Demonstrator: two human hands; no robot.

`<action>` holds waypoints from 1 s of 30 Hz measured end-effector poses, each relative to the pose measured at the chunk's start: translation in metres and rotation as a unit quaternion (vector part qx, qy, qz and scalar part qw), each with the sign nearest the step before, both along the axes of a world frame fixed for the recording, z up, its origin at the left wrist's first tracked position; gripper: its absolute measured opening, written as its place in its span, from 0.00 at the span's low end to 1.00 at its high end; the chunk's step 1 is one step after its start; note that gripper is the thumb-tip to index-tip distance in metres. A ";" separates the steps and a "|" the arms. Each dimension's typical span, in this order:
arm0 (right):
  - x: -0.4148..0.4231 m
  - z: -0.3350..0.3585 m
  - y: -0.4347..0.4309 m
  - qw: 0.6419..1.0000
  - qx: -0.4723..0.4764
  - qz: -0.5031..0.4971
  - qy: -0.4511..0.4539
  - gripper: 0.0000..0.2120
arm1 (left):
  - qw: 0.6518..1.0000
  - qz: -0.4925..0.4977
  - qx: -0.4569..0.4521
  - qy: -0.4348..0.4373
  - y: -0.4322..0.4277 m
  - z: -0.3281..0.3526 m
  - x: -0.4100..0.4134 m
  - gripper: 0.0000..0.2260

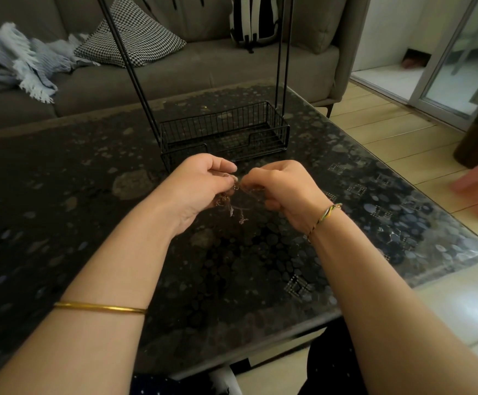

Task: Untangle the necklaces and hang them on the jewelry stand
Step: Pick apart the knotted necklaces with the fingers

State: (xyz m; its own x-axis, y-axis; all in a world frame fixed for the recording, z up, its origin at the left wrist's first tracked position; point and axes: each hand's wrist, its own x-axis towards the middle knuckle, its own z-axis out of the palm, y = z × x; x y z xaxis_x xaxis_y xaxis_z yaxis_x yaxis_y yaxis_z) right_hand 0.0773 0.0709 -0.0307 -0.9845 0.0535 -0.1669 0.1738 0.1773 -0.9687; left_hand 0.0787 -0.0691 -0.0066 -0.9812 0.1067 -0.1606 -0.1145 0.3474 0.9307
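**Knot held over the worktop, stand waiting**

Both hands work above the dark worktop [346, 195]. Left hand [200, 183] cups and pinches the necklaces [228, 199], a fine tangled clump; right hand [280, 189] pinches one strand. Chains look light, limp, kink-prone: best taken at a loose end near the knot. Jewelry stand [223, 129] sits just beyond, nothing visibly hung.

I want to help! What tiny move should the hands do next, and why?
Probably draw the right hand sideways to tease one strand free. Both hands pinch the necklaces, which bunch in a clump at the left hand, too knotted for the stand.
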 end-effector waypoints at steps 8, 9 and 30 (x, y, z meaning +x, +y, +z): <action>0.006 0.004 0.001 0.999 0.032 0.021 0.008 0.08 | 1.000 -0.008 -0.001 0.015 -0.002 -0.002 0.000 0.12; 0.006 0.004 0.001 0.999 0.037 0.024 0.008 0.08 | 1.000 -0.008 -0.002 0.019 -0.002 -0.002 0.000 0.12; 0.002 0.002 0.002 0.985 -0.141 0.051 -0.081 0.11 | 0.994 -0.017 -0.078 0.075 0.000 -0.005 -0.001 0.10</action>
State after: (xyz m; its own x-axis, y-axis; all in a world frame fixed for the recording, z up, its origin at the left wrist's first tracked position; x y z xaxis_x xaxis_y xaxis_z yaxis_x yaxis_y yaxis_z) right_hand 0.0797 0.0725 -0.0282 -0.9413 -0.1153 -0.3173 0.3263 -0.0695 -0.9427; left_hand 0.0773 -0.0689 -0.0118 -0.9916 0.1257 -0.0307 0.0353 0.4908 0.8705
